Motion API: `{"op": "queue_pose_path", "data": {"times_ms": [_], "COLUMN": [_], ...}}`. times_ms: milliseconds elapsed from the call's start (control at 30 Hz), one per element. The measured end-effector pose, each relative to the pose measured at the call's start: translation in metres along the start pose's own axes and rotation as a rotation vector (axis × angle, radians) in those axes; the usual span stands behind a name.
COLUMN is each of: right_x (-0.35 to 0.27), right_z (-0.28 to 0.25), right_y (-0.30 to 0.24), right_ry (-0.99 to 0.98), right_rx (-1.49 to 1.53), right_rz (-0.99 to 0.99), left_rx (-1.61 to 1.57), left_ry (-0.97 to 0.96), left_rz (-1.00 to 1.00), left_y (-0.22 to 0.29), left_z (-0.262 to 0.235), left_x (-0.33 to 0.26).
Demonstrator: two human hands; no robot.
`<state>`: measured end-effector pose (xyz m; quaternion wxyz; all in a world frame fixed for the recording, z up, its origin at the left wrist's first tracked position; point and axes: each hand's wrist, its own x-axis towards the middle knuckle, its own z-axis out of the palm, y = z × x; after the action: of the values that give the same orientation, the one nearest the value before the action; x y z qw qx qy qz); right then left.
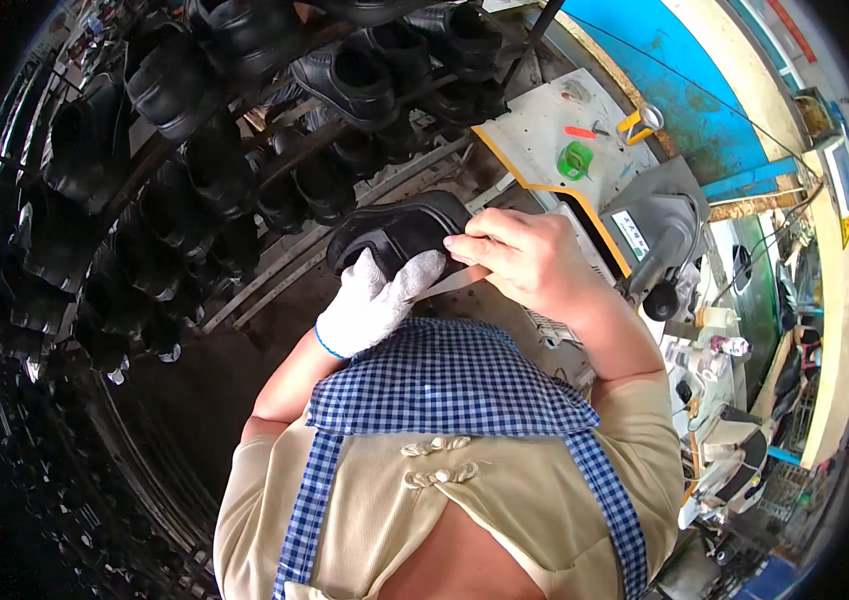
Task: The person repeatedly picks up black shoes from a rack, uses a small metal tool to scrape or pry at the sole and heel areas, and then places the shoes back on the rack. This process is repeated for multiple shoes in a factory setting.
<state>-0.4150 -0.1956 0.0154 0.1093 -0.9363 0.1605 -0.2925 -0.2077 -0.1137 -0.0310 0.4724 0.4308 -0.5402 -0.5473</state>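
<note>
A black shoe (400, 228) is held up in front of my apron, its toe toward the left. My left hand (373, 305), in a white knit glove with a blue cuff edge, grips the shoe's near side, thumb and fingers closed on it. On the right my bare right hand (530, 255) is closed, its fingertips against the shoe near its opening. A thin, flat, pale strip (453, 283) runs from beneath that hand toward the glove. Whether it is a blade or a piece of material I cannot tell, and its right end is hidden in my palm.
Racks with many black shoes (345, 80) fill the left and far side. At the right stands a grey-white worktable (545, 125) with a yellow edge, bearing a green tape dispenser (575, 160) and a yellow-handled item (642, 124). A grey machine (655, 225) stands beside it.
</note>
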Motion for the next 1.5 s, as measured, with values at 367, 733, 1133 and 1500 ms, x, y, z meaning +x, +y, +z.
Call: {"op": "queue_pose_path", "data": {"times_ms": [367,733,1133,1500], "right_x": [0.004,-0.006,-0.022,-0.076], "right_z": [0.023,0.040,0.047,0.038], "right_y": [-0.020,0.018,0.024,0.046], "right_ry": [-0.185,0.126,0.065,-0.415], "right_rx": [-0.402,-0.016,0.250,0.824], "right_rz": [0.150,0.220,0.326,0.760], "left_rx": [0.738,0.245,0.166,0.371], "left_ry": [-0.211,0.201,0.169,0.240], "left_rz": [-0.043,0.160,0.082,0.098], "left_y": [-0.041,-0.028,-0.046,-0.076], "left_z": [-0.020,-0.004,0.005,0.035], "left_x": [-0.007,0.009,0.008,0.000]}}
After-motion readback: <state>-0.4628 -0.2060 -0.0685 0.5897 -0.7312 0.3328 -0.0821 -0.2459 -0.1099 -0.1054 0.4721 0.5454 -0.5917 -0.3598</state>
